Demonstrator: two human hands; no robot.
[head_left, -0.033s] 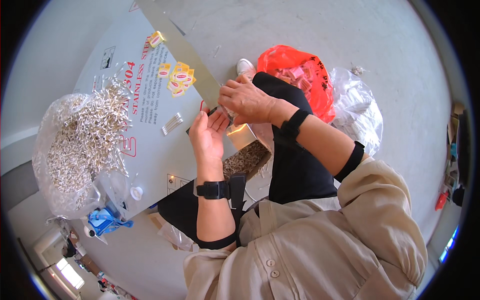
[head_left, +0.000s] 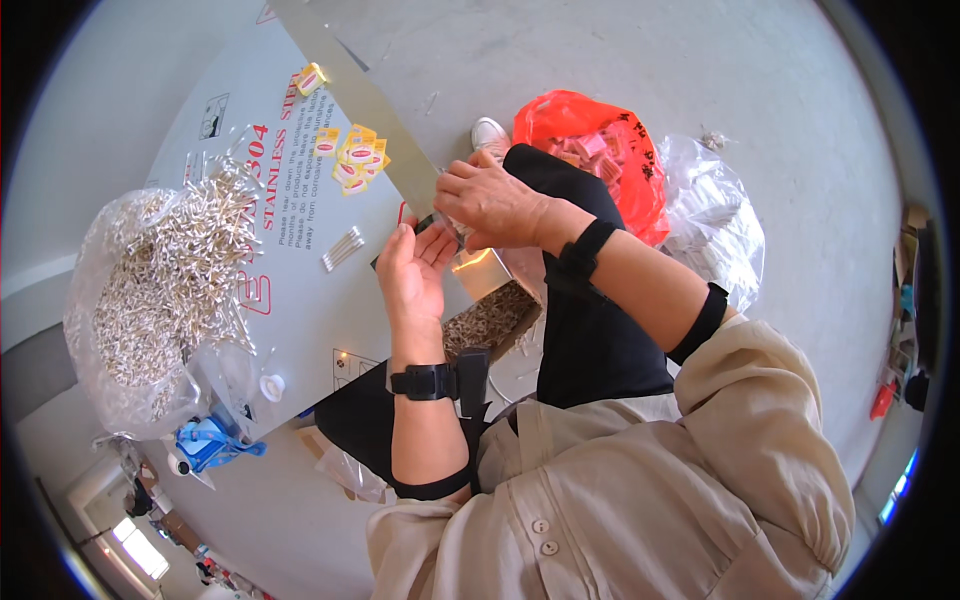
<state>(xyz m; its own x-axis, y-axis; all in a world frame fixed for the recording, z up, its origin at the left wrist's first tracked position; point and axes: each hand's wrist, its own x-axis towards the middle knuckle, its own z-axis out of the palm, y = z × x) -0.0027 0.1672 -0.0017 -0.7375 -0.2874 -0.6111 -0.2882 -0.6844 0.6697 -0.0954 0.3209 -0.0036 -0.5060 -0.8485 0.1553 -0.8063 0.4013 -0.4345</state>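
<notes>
My left hand (head_left: 415,275) is palm up at the table's edge, its thumb apart and fingers stretched out, with nothing resting on the palm. Just right of it, my right hand (head_left: 490,205) curls its fingers down over something clear and shiny, mostly hidden beneath them. Below both hands sits an open box (head_left: 485,275) filled with loose cotton swabs (head_left: 490,315). On the table (head_left: 300,300) to the left lies a short row of cotton swabs (head_left: 343,249). Beyond that is a loose pile of small yellow-and-white cards (head_left: 360,160), with another little stack (head_left: 311,79) farther off.
A clear bag heaped with cotton swabs (head_left: 180,290) stands on the left of the table, near a small white round piece (head_left: 272,387). A blue-and-white container (head_left: 210,443) is below it. On the floor at right are a red bag of pink packs (head_left: 640,190) and a clear bag (head_left: 715,225).
</notes>
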